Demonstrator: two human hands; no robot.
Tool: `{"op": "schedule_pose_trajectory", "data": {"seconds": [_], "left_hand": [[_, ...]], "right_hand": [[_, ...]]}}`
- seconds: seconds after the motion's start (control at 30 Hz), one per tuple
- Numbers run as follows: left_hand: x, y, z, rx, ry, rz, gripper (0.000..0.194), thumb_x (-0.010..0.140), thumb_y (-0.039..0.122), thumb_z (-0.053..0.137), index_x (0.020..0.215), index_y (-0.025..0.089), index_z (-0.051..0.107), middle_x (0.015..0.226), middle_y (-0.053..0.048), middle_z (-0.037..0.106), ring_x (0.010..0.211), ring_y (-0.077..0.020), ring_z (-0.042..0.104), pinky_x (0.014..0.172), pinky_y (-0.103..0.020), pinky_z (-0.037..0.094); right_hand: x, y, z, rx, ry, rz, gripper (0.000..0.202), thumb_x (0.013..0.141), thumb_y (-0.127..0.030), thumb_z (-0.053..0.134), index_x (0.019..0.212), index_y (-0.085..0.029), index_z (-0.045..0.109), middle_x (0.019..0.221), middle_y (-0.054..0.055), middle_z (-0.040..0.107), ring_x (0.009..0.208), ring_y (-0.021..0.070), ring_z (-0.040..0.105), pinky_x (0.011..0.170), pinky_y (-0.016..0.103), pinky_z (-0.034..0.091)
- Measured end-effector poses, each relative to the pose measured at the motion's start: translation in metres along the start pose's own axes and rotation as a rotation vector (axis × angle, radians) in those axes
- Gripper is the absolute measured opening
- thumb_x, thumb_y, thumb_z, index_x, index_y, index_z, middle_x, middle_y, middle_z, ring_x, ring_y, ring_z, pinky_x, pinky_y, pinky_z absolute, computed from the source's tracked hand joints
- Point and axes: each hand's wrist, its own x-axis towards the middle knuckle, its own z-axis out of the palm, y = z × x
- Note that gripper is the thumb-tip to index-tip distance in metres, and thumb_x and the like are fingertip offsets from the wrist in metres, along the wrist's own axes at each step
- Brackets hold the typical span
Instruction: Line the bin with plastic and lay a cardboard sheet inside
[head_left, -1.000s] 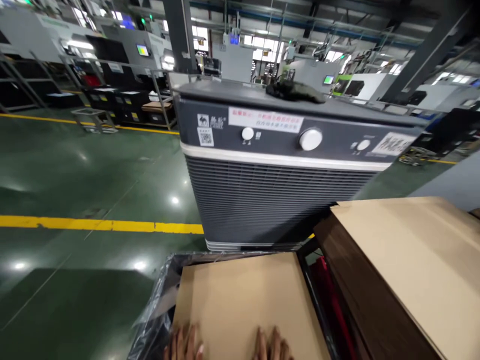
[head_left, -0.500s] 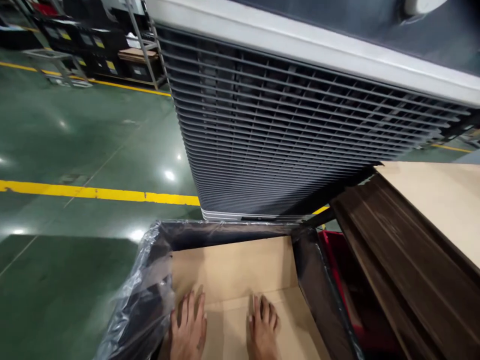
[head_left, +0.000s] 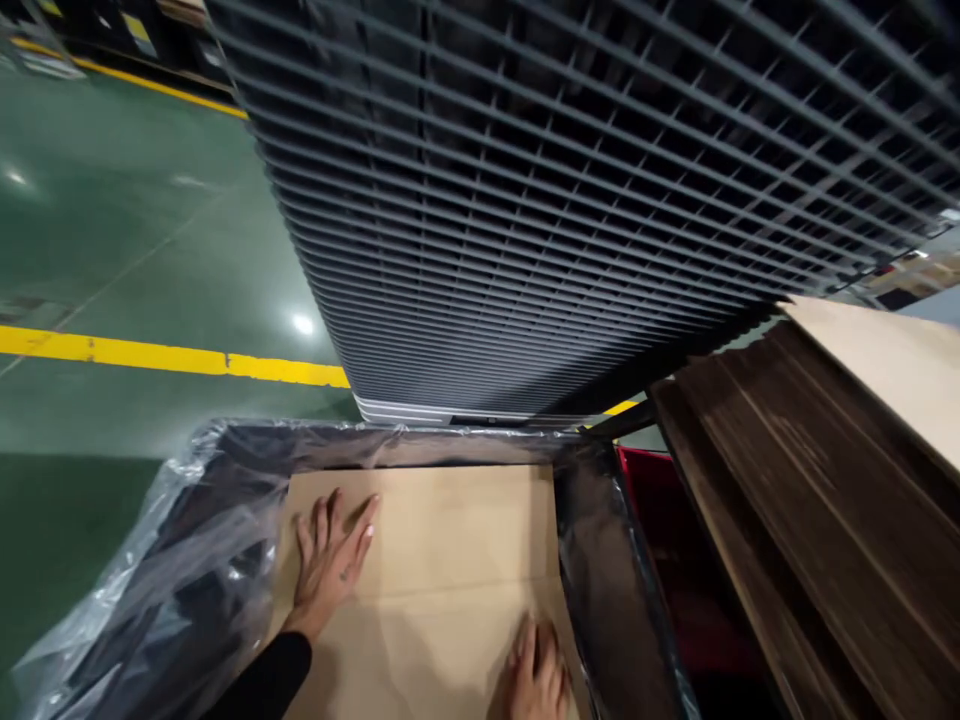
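Note:
Inside a dark bin lined with clear plastic (head_left: 161,510) lies a creased brown cardboard sheet (head_left: 457,530). My left hand (head_left: 334,550) rests on the sheet's far left part, its fingers spread. Near the right edge of the cardboard, lower in the picture, my right hand (head_left: 538,670) touches the sheet with its fingers slightly apart. Neither hand has anything in its grasp. A black sleeve shows at my left wrist.
A tall dark grille (head_left: 525,210) stands just beyond the bin. To the right are stacked dark brown boards (head_left: 810,480), a pale panel (head_left: 892,370) and a red container (head_left: 637,480). Green floor (head_left: 150,230) with yellow lines lies left.
My left hand has moved forward and left over the cardboard, fingers wider apart. My right hand sits lower in the picture. The view has shifted closer to the grille, and the cardboard's far part looks flatter.

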Motion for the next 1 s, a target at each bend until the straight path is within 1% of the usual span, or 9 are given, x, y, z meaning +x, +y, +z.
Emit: {"op": "schedule_pose_trajectory", "data": {"seconds": [0.1,0.27,0.4,0.5,0.6,0.73,0.8,0.87,1.0], "left_hand": [[0.007,-0.003,0.015,-0.030,-0.008,0.024,0.051,0.098,0.027,0.043,0.149,0.034,0.040,0.168,-0.019,0.002,0.151,-0.0498,0.009,0.116,-0.074,0.009],[0.003,-0.006,0.040,-0.044,-0.024,0.016,0.054,0.099,0.027,0.042,0.151,0.035,0.033,0.169,-0.017,-0.009,0.152,-0.0493,0.000,0.115,-0.076,0.006],[0.002,-0.010,0.061,-0.070,-0.050,0.012,0.052,0.099,0.030,0.042,0.151,0.033,0.035,0.169,-0.020,0.000,0.152,-0.0502,0.001,0.114,-0.077,0.009],[0.002,-0.015,0.061,-0.095,-0.051,0.001,0.052,0.099,0.033,0.043,0.150,0.038,0.035,0.168,-0.017,0.011,0.152,-0.0473,0.007,0.114,-0.076,0.010],[0.004,-0.027,0.049,-0.085,-0.016,-0.055,0.054,0.099,0.032,0.042,0.152,0.035,0.031,0.168,-0.018,0.013,0.152,-0.0450,0.014,0.116,-0.071,0.015],[0.007,-0.052,0.045,-0.046,0.030,-0.097,0.056,0.098,0.031,0.044,0.153,0.025,0.034,0.166,-0.025,0.006,0.149,-0.0485,0.022,0.114,-0.061,0.029],[0.007,-0.062,0.051,-0.033,0.018,-0.075,0.055,0.097,0.031,0.047,0.151,0.026,0.039,0.166,-0.025,0.012,0.147,-0.0483,0.027,0.113,-0.058,0.032],[0.006,-0.067,0.059,-0.021,-0.003,-0.063,0.054,0.096,0.033,0.049,0.150,0.026,0.042,0.163,-0.025,0.021,0.145,-0.0474,0.031,0.112,-0.058,0.034],[0.004,-0.070,0.068,0.006,-0.052,-0.058,0.055,0.097,0.036,0.047,0.151,0.030,0.039,0.161,-0.023,0.029,0.142,-0.0444,0.036,0.107,-0.058,0.037]], "right_hand": [[-0.016,0.025,0.014,0.003,-0.090,0.008,0.055,0.097,-0.036,0.030,0.146,-0.019,0.047,0.149,0.022,0.048,0.135,0.0436,0.048,0.103,0.064,0.043],[-0.018,0.040,0.046,0.021,-0.192,-0.088,0.052,0.098,-0.039,0.033,0.146,-0.025,0.045,0.147,0.021,0.049,0.132,0.0406,0.051,0.101,0.060,0.047],[-0.022,0.044,0.058,0.000,-0.180,-0.081,0.052,0.098,-0.042,0.034,0.146,-0.024,0.044,0.149,0.022,0.045,0.133,0.0406,0.049,0.103,0.059,0.045],[-0.015,0.031,0.042,0.031,-0.157,-0.022,0.050,0.098,-0.037,0.031,0.142,-0.019,0.047,0.145,0.024,0.047,0.131,0.0397,0.050,0.101,0.056,0.047],[0.030,0.003,0.012,0.090,-0.117,0.005,0.052,0.097,-0.032,0.028,0.142,-0.011,0.045,0.141,0.025,0.048,0.130,0.0378,0.050,0.102,0.054,0.047],[0.141,-0.038,-0.009,0.153,-0.106,-0.256,0.062,0.099,-0.041,0.033,0.155,-0.017,0.024,0.158,0.020,0.029,0.146,0.0347,0.029,0.115,0.053,0.035],[0.190,-0.052,0.000,0.123,-0.019,-0.234,0.059,0.100,-0.042,0.028,0.152,-0.015,0.031,0.155,0.021,0.033,0.143,0.0341,0.032,0.113,0.051,0.035],[0.219,-0.059,0.018,0.104,0.010,-0.195,0.058,0.100,-0.043,0.025,0.150,-0.014,0.035,0.152,0.022,0.037,0.137,0.0349,0.037,0.110,0.051,0.037],[0.220,-0.060,0.054,0.061,0.006,-0.146,0.057,0.100,-0.041,0.026,0.149,-0.014,0.037,0.151,0.023,0.037,0.135,0.0373,0.036,0.111,0.053,0.032]]}}
